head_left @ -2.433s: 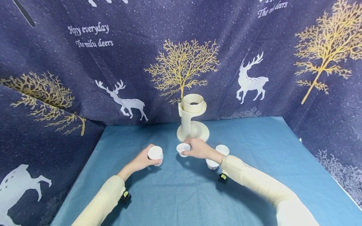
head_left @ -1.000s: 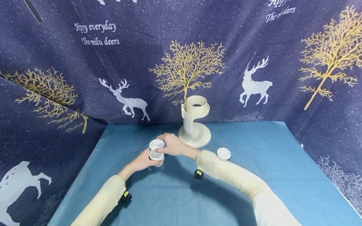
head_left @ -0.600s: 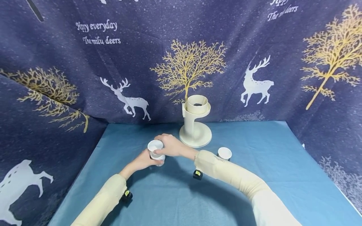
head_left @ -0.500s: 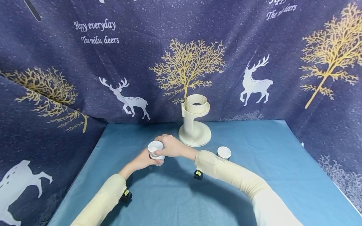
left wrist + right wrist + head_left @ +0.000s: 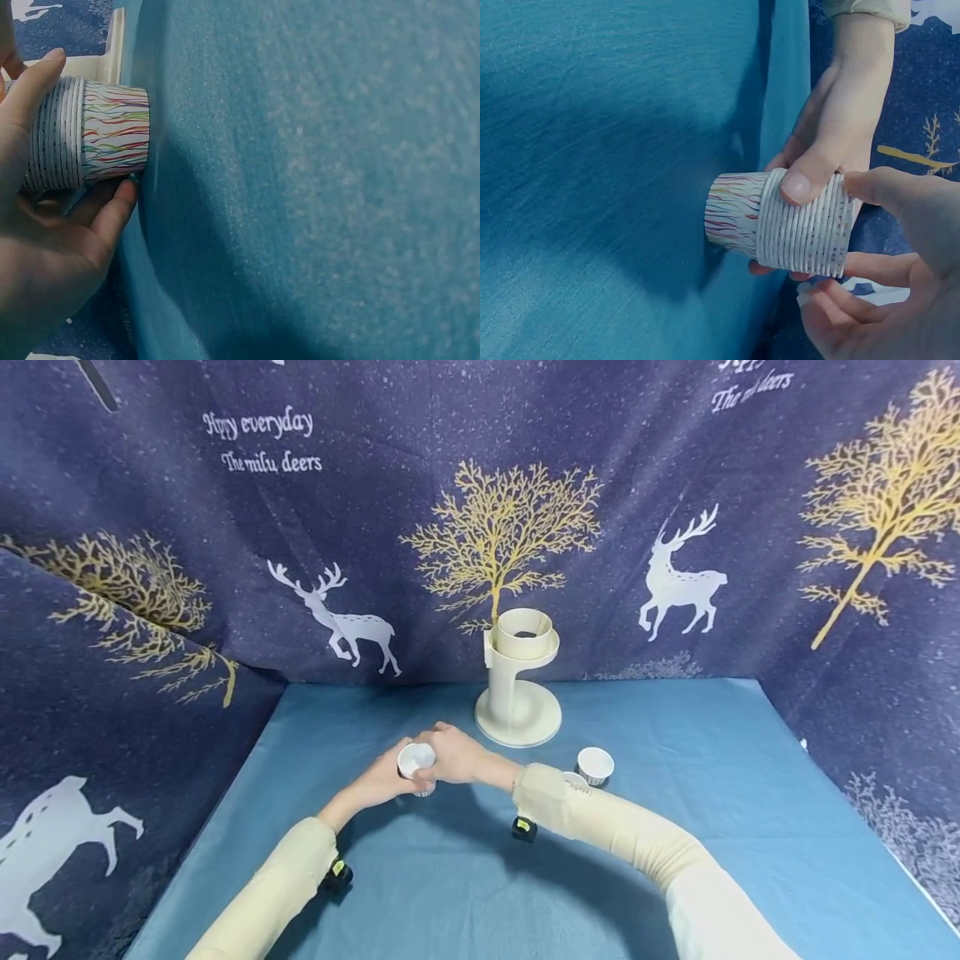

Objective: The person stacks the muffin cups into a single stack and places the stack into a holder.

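A stack of small white paper cups (image 5: 417, 760) stands left of centre on the blue cloth. Its outer side carries wavy coloured lines, and several rims nest close together in the right wrist view. My left hand (image 5: 381, 777) grips the stack (image 5: 112, 135) from the left, thumb on one side and fingers on the other. From the right, my right hand (image 5: 456, 755) pinches the top cup (image 5: 841, 229) at its rim. Two more paper cups, a near one (image 5: 576, 780) and a far one (image 5: 596, 766), sit beyond my right sleeve, which partly covers the near one.
Behind my hands stands a cream stand (image 5: 517, 714) with a round base and a ring that holds a cream cylinder (image 5: 525, 635). A dark blue curtain (image 5: 345, 527) with deer and trees hangs along the back edge of the blue cloth (image 5: 465, 877).
My right hand has carried a paper cup leftward to the stack and lowered it into the top. The left hand keeps its grip in about the same place.
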Tool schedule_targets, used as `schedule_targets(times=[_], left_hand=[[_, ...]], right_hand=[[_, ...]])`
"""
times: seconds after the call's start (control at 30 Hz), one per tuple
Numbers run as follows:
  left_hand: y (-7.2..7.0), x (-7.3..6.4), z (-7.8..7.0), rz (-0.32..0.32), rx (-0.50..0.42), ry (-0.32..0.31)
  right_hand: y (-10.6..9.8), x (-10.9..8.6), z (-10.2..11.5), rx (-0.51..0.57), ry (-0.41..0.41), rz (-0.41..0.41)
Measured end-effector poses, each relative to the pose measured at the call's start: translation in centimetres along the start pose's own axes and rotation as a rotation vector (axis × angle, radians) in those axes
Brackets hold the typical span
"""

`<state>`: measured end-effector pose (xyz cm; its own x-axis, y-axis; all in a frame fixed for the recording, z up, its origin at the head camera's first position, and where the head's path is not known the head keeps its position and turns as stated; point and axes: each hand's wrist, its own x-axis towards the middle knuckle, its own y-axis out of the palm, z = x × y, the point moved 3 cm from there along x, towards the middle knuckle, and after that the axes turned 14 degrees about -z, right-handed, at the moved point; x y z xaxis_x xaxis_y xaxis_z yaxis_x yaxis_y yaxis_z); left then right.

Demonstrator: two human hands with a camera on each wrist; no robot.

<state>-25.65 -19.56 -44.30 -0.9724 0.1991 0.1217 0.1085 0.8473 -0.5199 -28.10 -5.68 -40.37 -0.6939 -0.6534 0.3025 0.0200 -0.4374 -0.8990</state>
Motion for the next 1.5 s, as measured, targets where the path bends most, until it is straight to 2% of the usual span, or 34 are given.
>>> schedule_targets(times=[0.17, 0.27, 0.4, 0.43, 0.57, 0.73, 0.87, 1.2, 1.3, 1.5], left_hand=[[0.2, 0.9, 1.2, -0.013, 0.02, -0.003], [0.3, 1.3, 2.3, -0.016, 0.024, -0.02], [0.6, 1.5, 2.8, -0.012, 0.008, -0.027], [0.6, 1.4, 2.5, -0.009, 0.008, -0.025], [0.6, 1.4, 2.7, -0.032, 0.03, -0.033], [0.4, 1.7, 3.1, -0.059, 0.089, -0.035], [0.3, 1.8, 3.0, -0.074, 0.107, -0.027], [0.8, 1.8, 3.1, -0.067, 0.104, -0.025], [0.8, 1.8, 3.2, -0.063, 0.105, -0.02], [0.7, 1.9, 3.5, -0.051, 0.093, -0.03]], right_hand=[[0.0, -0.1, -0.2, -0.019, 0.021, -0.002], [0.0, -0.4, -0.4, -0.003, 0.023, 0.01], [0.0, -1.2, -1.1, 0.035, 0.056, 0.03], [-0.2, -1.4, -1.3, 0.054, 0.072, 0.032], [-1.2, -2.5, -2.6, 0.16, 0.125, 0.012], [-3.2, -3.8, -4.2, 0.298, 0.124, -0.046], [-4.7, -5.2, -5.6, 0.359, 0.143, -0.098], [-8.8, -9.0, -9.8, 0.326, 0.32, -0.184], [-9.3, -9.7, -11.1, 0.344, 0.327, -0.19], [-9.2, -10.6, -13.1, 0.36, 0.313, -0.19]])
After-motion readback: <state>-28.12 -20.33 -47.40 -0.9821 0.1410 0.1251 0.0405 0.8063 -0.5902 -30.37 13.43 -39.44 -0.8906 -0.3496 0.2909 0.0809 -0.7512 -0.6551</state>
